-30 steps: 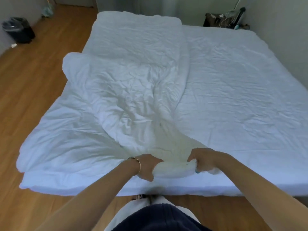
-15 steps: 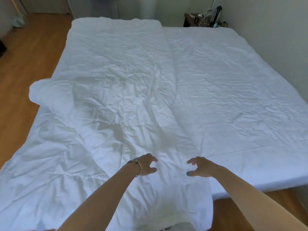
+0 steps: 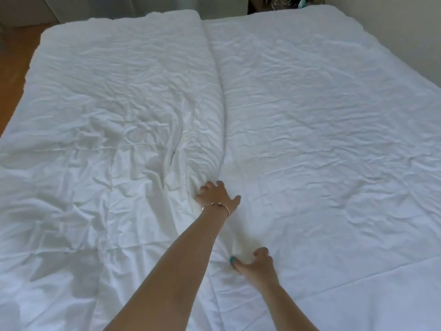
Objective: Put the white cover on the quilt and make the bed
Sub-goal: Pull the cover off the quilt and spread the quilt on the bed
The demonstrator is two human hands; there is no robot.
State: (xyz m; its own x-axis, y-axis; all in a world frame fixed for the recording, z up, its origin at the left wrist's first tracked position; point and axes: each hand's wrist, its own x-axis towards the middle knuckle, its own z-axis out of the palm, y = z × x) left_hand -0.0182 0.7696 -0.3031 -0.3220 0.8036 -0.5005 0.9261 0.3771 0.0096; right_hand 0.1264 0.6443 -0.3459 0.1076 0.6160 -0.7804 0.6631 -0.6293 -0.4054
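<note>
The white covered quilt (image 3: 114,120) lies spread and wrinkled over the left half of the bed, its long right edge running down the middle. My left hand (image 3: 218,195), with a bracelet on the wrist, reaches forward and presses spread, bent fingertips onto the quilt just at that edge. Nearer to me, my right hand (image 3: 256,261) rests on the white fabric with its thumb out to the left and fingers loosely bent. Neither hand visibly has cloth gathered in it.
The white bed sheet (image 3: 334,139) shows on the right half of the bed. Wooden floor (image 3: 12,68) runs along the left side. A dark bedside stand with cables (image 3: 286,3) is at the far right corner, beside a pale wall (image 3: 405,32).
A second ago both hands gripped the bunched quilt end at the foot. They let go, the quilt spread flatter, and my left hand has reached forward to its right edge.
</note>
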